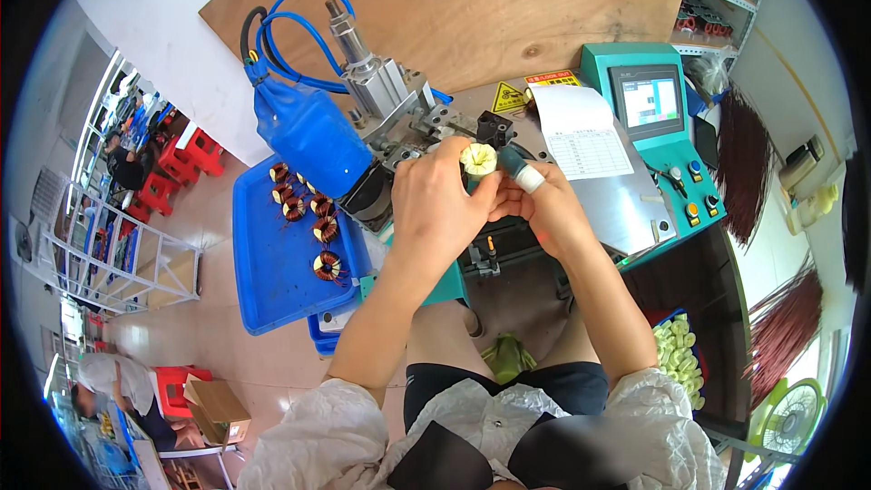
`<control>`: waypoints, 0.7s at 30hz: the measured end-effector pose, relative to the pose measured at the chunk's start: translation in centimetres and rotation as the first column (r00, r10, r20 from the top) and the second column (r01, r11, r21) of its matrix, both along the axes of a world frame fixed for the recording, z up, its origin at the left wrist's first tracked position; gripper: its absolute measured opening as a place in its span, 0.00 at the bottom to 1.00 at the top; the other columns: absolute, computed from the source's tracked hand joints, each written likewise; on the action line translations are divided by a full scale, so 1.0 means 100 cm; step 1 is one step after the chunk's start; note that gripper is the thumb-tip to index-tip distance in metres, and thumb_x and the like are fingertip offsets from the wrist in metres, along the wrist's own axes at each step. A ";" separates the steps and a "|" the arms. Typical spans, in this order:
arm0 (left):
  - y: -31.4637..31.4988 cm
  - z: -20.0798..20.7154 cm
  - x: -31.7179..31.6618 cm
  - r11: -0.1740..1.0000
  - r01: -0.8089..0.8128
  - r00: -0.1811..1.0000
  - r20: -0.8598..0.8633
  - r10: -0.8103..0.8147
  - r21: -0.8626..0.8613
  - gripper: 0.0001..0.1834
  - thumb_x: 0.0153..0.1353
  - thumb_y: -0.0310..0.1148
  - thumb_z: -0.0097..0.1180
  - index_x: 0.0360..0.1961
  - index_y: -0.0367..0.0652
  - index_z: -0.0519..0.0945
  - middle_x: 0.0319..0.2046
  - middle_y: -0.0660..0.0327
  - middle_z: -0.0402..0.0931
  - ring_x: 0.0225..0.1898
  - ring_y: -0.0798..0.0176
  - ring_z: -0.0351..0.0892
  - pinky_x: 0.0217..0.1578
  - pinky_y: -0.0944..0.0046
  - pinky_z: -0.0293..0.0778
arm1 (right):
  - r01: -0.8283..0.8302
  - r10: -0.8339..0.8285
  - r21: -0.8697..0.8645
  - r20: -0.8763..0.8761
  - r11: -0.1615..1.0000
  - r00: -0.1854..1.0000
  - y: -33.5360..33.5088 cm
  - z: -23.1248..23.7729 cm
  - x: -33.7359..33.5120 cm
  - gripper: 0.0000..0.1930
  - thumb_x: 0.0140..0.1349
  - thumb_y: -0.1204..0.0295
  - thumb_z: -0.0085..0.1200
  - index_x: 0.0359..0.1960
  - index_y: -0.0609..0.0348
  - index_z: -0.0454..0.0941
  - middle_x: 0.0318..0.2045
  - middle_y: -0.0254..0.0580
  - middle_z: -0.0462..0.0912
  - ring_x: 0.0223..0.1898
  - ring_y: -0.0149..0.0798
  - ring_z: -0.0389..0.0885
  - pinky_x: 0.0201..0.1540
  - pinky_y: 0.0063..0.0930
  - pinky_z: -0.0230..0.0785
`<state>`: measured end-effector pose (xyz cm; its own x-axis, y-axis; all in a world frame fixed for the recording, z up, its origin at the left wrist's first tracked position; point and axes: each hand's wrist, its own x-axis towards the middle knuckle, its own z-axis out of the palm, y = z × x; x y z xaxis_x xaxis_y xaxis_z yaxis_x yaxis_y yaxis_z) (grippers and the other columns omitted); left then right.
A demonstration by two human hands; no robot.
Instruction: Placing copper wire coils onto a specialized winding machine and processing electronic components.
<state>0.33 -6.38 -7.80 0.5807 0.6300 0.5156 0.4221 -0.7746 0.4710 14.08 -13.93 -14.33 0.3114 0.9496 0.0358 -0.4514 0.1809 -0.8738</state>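
Observation:
A pale yellow ring core (478, 159) is pinched in my left hand (440, 204), just in front of the machine head. Beside it is my right hand (552, 209), its fingers curled in against my left fingertips. One of its fingers wears a dark green cover and white tape, and points up close to the core. Whatever the right fingers grip is hidden. Behind both hands stands the winding machine (399, 109), with a metal cylinder, blue air hoses and a black block (494, 130).
On the left, a blue tray (259, 295) holds several copper-wound rings (327, 265). A blue plastic bag (308, 132) covers part of the machine. To the right are a green control box (667, 141), paper sheet (585, 132), dark red wire bundles (744, 159) and a bin of pale cores (679, 354).

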 end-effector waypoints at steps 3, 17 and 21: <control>0.005 0.011 -0.003 0.983 -0.021 0.988 -0.154 -0.008 -0.182 0.22 0.52 0.38 0.70 0.46 0.37 0.81 0.37 0.50 0.85 0.37 0.49 0.85 0.37 0.57 0.76 | -0.024 0.021 0.020 0.100 1.000 0.995 0.000 0.001 0.000 0.18 0.74 0.66 0.43 0.42 0.72 0.78 0.35 0.51 0.84 0.33 0.40 0.86 0.37 0.31 0.82; 0.012 0.006 0.004 0.982 -0.020 0.993 -0.117 -0.002 -0.190 0.25 0.53 0.36 0.70 0.50 0.35 0.81 0.39 0.46 0.84 0.41 0.50 0.85 0.43 0.56 0.76 | 0.398 -0.411 0.111 0.347 0.911 0.843 -0.083 0.001 0.025 0.16 0.71 0.73 0.41 0.46 0.69 0.81 0.36 0.46 0.86 0.33 0.33 0.84 0.38 0.28 0.79; 0.008 0.010 0.006 0.977 -0.042 0.991 -0.131 0.015 -0.209 0.25 0.53 0.36 0.70 0.50 0.36 0.81 0.37 0.46 0.84 0.35 0.51 0.83 0.39 0.55 0.76 | 0.735 -0.601 0.186 0.719 0.652 0.350 -0.136 -0.024 0.099 0.15 0.63 0.77 0.45 0.46 0.68 0.82 0.35 0.42 0.86 0.34 0.33 0.83 0.40 0.27 0.75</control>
